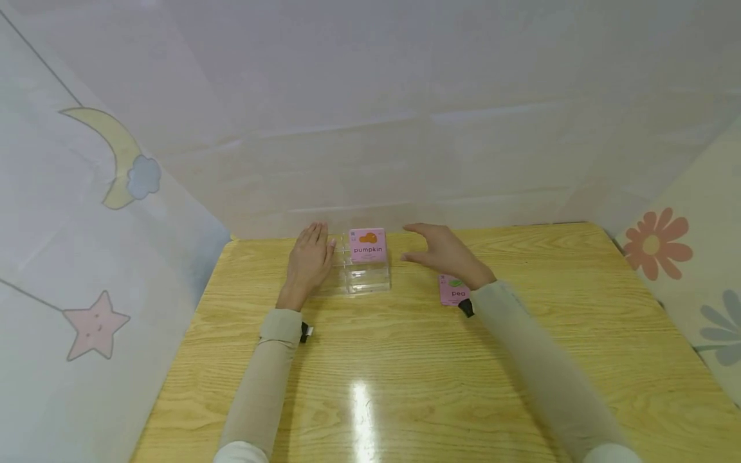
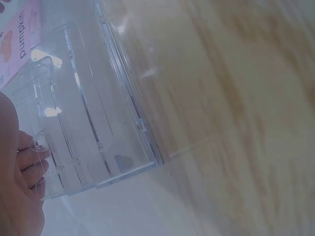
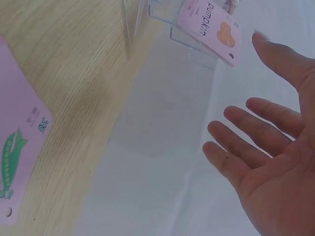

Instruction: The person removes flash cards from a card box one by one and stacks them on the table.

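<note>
A clear stepped plastic stand [image 1: 368, 278] sits near the table's far edge. A pink pumpkin card [image 1: 368, 245] leans upright in its upper tier, on the right side. My left hand [image 1: 309, 257] lies along the stand's left side, fingers extended; in the left wrist view its fingertips [image 2: 33, 169] show right at the clear plastic. To the right of the stand my right hand [image 1: 446, 252] is held with thumb and fingers spread apart, nothing between them. Below that wrist lies a pink pea card [image 1: 454, 290], partly hidden by the forearm in the head view.
The wooden table [image 1: 434, 386] ends at a pale fabric backdrop [image 1: 359, 128] right behind the stand. Side panels carry a moon [image 1: 118, 151], a star [image 1: 95, 326] and flowers [image 1: 657, 244].
</note>
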A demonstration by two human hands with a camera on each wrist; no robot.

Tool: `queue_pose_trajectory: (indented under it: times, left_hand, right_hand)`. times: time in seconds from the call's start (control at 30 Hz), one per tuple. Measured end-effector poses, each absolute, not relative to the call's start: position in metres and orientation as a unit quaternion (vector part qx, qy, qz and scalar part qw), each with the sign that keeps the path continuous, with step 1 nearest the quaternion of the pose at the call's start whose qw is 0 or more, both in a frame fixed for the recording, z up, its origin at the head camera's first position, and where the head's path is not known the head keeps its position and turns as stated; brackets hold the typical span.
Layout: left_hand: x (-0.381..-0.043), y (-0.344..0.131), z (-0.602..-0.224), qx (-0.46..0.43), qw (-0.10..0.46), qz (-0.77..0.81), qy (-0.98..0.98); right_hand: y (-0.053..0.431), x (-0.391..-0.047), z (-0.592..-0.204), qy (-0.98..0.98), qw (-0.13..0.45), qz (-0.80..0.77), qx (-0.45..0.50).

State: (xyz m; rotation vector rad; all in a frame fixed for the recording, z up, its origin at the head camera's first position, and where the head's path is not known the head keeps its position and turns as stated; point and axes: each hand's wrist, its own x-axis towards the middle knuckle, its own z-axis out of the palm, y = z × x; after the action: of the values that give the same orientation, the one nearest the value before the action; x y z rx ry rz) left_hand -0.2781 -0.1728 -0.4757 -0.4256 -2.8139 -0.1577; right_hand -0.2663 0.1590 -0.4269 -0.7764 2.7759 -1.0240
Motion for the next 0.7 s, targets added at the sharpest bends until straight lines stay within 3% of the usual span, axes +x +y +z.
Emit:
queue_pose_trajectory:
  times: [0.7]
  left_hand:
    - [-0.279,-0.173,-0.479,-0.152,0.157,-0.063,-0.974]
  right_hand:
    - [0.111,-0.272,-0.42,0.925,-0.029,-0.215,-0.312]
